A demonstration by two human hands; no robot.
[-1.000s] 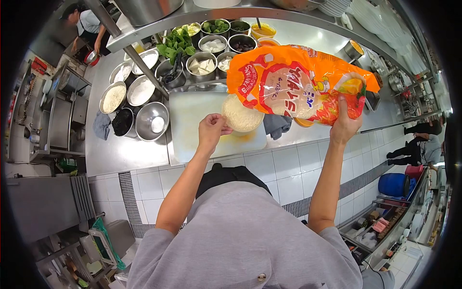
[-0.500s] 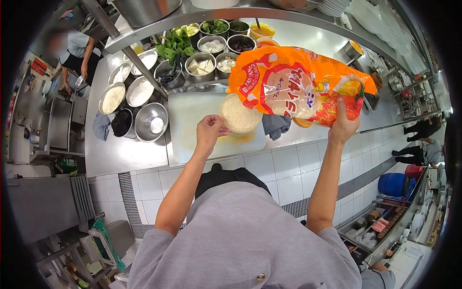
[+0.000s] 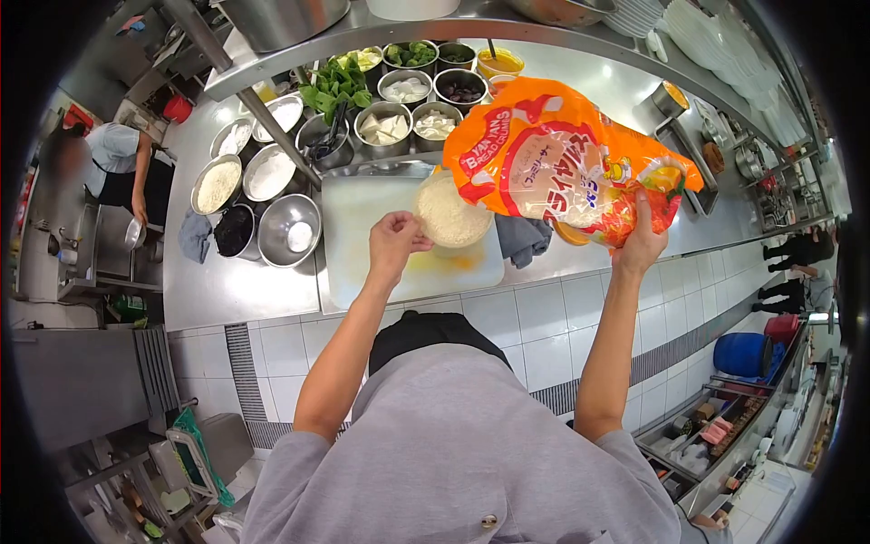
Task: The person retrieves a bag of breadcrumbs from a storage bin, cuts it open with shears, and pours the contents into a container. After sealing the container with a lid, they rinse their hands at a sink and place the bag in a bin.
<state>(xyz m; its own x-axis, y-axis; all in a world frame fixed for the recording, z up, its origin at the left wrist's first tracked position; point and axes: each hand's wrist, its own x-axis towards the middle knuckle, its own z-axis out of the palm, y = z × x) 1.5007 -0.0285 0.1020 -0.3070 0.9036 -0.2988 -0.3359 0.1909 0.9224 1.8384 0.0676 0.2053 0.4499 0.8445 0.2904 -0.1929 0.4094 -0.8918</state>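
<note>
In my right hand [image 3: 640, 239] is the lower end of a big orange bag of bread crumbs [image 3: 566, 168], the thumb pressed on its front. The bag is tilted, its far end over a round bowl [image 3: 489, 222] filled with pale bread crumbs [image 3: 451, 210]. My left hand [image 3: 397, 245] pinches the bowl's left edge with closed fingers. Under the bowl lies a white cutting board [image 3: 358, 272] with orange stains. The bag's opening is hidden from this angle.
Metal containers of vegetables [image 3: 383, 125] line the back, below an overhead steel shelf [image 3: 381, 41]. To the left are bowls of white powder [image 3: 269, 172] and a steel bowl [image 3: 290, 231]. A grey cloth [image 3: 524, 240] lies right of the board. A co-worker [image 3: 136, 163] stands far left.
The bag has tipped slightly and its left end has shifted a little right. Crumbs in the bowl look somewhat higher. My left hand stays at the bowl's edge. The co-worker has shifted.
</note>
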